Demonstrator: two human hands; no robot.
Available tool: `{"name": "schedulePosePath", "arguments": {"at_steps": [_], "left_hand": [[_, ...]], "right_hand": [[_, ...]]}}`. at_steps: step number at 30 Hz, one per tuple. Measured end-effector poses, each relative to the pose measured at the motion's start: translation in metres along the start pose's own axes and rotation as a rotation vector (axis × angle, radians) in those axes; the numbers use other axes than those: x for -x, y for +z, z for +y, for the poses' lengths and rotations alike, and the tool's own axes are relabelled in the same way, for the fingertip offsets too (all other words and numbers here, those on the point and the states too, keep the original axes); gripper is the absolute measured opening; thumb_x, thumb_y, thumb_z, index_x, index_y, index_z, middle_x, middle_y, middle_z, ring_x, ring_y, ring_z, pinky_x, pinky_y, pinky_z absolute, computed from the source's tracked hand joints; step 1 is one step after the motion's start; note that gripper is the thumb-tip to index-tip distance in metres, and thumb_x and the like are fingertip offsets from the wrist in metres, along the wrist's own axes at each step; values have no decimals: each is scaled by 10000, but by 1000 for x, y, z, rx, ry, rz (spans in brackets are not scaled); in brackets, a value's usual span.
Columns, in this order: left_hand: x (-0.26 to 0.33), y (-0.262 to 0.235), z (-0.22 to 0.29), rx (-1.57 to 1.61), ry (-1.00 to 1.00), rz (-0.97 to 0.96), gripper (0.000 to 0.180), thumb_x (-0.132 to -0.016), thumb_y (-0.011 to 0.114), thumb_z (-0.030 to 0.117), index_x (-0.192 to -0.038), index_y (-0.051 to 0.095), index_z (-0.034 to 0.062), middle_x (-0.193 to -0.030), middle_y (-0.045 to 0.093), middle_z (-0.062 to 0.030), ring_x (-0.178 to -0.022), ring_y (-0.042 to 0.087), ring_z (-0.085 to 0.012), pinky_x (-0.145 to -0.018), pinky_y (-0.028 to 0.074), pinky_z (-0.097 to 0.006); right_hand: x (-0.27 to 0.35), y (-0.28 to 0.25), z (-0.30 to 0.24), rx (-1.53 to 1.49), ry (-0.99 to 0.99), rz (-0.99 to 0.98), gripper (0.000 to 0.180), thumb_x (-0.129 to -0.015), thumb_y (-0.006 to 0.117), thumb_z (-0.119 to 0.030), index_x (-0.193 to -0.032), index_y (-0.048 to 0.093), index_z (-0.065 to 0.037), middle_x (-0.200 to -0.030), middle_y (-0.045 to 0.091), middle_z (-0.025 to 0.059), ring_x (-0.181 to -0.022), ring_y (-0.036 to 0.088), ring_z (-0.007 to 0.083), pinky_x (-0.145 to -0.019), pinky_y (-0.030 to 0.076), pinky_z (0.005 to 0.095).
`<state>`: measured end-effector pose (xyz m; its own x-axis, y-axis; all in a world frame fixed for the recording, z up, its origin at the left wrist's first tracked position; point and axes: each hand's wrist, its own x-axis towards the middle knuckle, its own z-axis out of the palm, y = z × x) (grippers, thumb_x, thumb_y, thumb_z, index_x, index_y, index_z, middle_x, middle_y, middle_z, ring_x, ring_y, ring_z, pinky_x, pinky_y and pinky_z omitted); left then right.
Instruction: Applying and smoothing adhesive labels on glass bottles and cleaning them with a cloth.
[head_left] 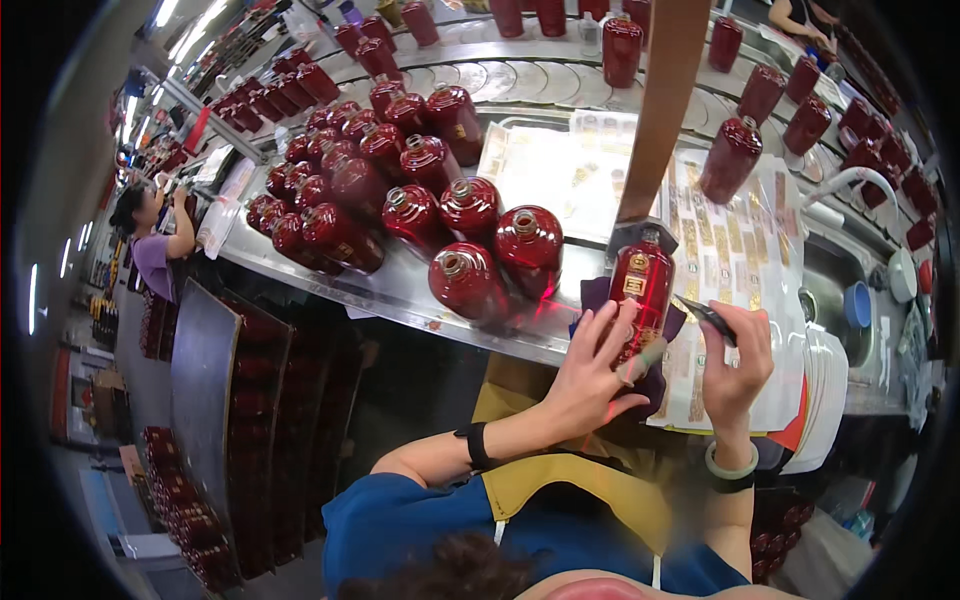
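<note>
So the bottle (645, 275) getting the attention is glossy see-through red glass, rounded shoulders, short clear neck, gold label on front. It's at the near side of the bench, just by the foot of a flat brown post (662, 110), dark purple cloth (594, 295) bunched around it. Left hand (592, 365) has its fingers fanned out against the lower glass — can't tell how firmly, or whether it's actually gripping. Right hand (736, 365) is closed pinch-style on a slim, dark, pointed tool (710, 320), tip near the bottle's side. Under that hand: flat whitish sheets (785, 290) with rows of gold patches. Off left, more shiny red bottles (468, 208) crowd a smooth steel bench (400, 308).
</note>
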<state>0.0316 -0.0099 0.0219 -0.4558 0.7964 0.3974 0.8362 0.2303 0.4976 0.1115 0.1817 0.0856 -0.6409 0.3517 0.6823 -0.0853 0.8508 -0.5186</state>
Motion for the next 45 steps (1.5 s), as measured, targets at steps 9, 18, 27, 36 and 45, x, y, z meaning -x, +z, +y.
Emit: {"name": "schedulePosePath", "arguments": {"at_steps": [9,18,27,36,45], "left_hand": [[8,6,-24,404,-288,228,1178,-676,940,169,-1593,229,-32,-1413,477,-235,-1280,496,-399,-1125,379,-476],[-1,18,-35,322,-184,260,1117,-624,958,113,-1538,347,-83,-1408,585,-220,-1241,613,-312,-1067,473,-399],[-2,18,-37,276,-181,204,1055,-645,976,165,-1498,415,-104,-1422,594,-239,-1268,622,-327,-1073,485,-386],[-3,20,-27,342,-223,241,965,-683,945,111,-1486,440,-67,-1431,558,-213,-1300,563,-337,-1103,445,-414],[-2,21,-32,351,-162,192,939,-704,906,49,-1506,432,-66,-1420,576,-240,-1299,577,-374,-1106,445,-426]], "right_hand": [[19,31,-25,44,-292,-502,263,-785,736,-126,-1045,720,-90,-984,689,21,-818,570,218,-773,441,365],[32,38,-13,-67,-421,-317,239,-738,727,-142,-977,715,-138,-878,652,-21,-781,580,215,-789,471,396],[35,29,-3,-33,-389,-312,174,-793,704,-145,-963,740,-141,-914,717,-20,-789,593,204,-773,443,363],[52,33,-2,-77,-312,-270,263,-753,731,-114,-1007,758,-174,-978,734,-47,-842,594,190,-763,442,381],[44,30,4,-74,-395,-264,205,-790,737,-121,-989,738,-172,-939,726,-28,-757,588,177,-698,442,337]]}}
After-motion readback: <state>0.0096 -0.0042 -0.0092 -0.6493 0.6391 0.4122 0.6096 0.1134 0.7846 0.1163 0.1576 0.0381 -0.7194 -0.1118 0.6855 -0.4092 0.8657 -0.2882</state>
